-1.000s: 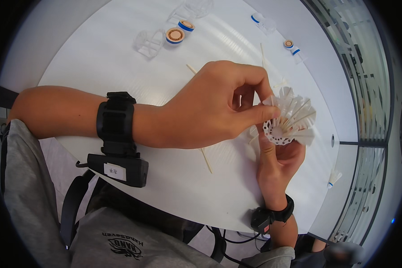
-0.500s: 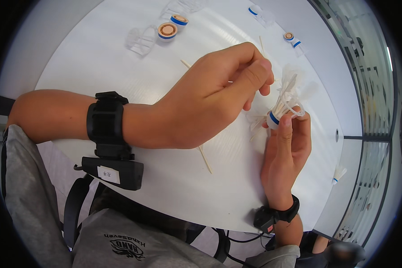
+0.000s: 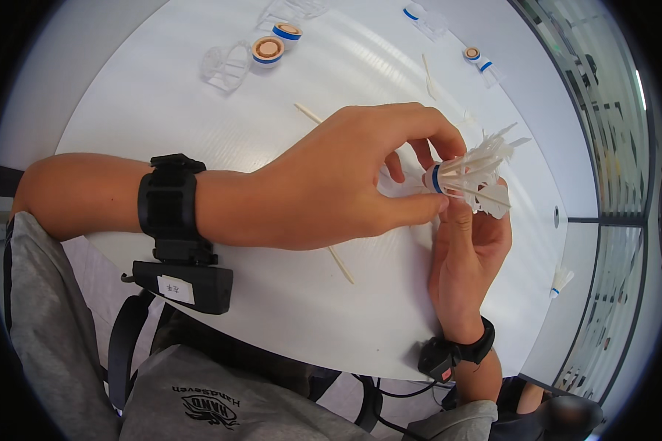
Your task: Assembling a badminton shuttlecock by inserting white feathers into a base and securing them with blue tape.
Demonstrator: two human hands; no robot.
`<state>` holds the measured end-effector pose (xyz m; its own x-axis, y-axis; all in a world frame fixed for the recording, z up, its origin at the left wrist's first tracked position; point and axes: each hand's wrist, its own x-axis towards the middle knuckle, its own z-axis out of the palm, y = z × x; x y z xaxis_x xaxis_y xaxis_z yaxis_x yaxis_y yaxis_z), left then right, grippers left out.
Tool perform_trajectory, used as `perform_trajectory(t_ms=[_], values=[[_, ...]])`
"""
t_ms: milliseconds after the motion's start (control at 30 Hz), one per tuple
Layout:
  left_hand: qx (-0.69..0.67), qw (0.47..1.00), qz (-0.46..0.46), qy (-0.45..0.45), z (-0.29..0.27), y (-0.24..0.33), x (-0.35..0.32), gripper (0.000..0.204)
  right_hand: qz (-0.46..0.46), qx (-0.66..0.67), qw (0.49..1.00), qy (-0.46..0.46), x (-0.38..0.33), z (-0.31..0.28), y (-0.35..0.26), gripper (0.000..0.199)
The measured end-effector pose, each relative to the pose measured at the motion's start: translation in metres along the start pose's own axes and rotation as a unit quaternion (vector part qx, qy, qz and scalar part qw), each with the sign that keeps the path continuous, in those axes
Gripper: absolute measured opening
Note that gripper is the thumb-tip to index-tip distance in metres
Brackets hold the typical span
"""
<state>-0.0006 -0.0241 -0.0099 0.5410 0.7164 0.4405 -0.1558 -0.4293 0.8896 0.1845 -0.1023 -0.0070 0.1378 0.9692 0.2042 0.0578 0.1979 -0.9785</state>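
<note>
A white feather shuttlecock (image 3: pixel 479 166) with a blue band round its base lies sideways between my hands, base toward the left. Its feathers look ragged and bent. My left hand (image 3: pixel 346 173) curves around the base end, index fingertip on the upper side and thumb below. From below, my right hand (image 3: pixel 469 253) holds the feather end, its thumb near my left thumb tip. The right fingers are partly hidden behind the feathers.
Two round cork-coloured bases with blue bands (image 3: pixel 268 51) stand by clear plastic skirts (image 3: pixel 224 66) at the far left. Pale thin sticks (image 3: pixel 340 264) lie on the white table (image 3: pixel 331 316). More shuttlecock parts (image 3: pixel 472 53) lie far right; another shuttlecock (image 3: pixel 561 281) rests beyond the table's right edge.
My left hand has come down and opened its fingers around the shuttlecock's base. The shuttlecock has tipped from feathers upward to lying sideways, feathers toward the right.
</note>
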Motion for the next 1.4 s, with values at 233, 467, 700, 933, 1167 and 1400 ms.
perform_trajectory(t_ms=[233,467,700,933,1167,1400], values=[[0.021,0.996,-0.091,-0.014,-0.006,0.006,-0.002,0.032,-0.020,0.013,0.999,-0.030,0.001,0.005,-0.005,0.036],[-0.082,0.990,-0.091,0.073,-0.003,0.005,-0.002,0.027,-0.136,-0.284,0.949,-0.019,0.002,0.003,0.001,0.056],[-0.068,0.991,-0.082,0.078,-0.003,0.004,-0.002,0.027,-0.080,-0.401,0.912,0.018,-0.004,0.009,-0.004,0.070],[-0.067,0.991,-0.093,0.070,-0.003,0.006,-0.003,0.028,-0.049,-0.404,0.913,0.028,-0.005,0.009,-0.004,0.071],[-0.063,0.991,-0.091,0.073,-0.003,0.004,-0.003,0.027,-0.056,-0.411,0.909,0.030,-0.002,0.011,-0.003,0.071],[-0.042,0.991,-0.109,0.061,-0.003,0.005,-0.004,0.028,-0.060,-0.396,0.916,0.029,0.003,0.011,-0.003,0.068]])
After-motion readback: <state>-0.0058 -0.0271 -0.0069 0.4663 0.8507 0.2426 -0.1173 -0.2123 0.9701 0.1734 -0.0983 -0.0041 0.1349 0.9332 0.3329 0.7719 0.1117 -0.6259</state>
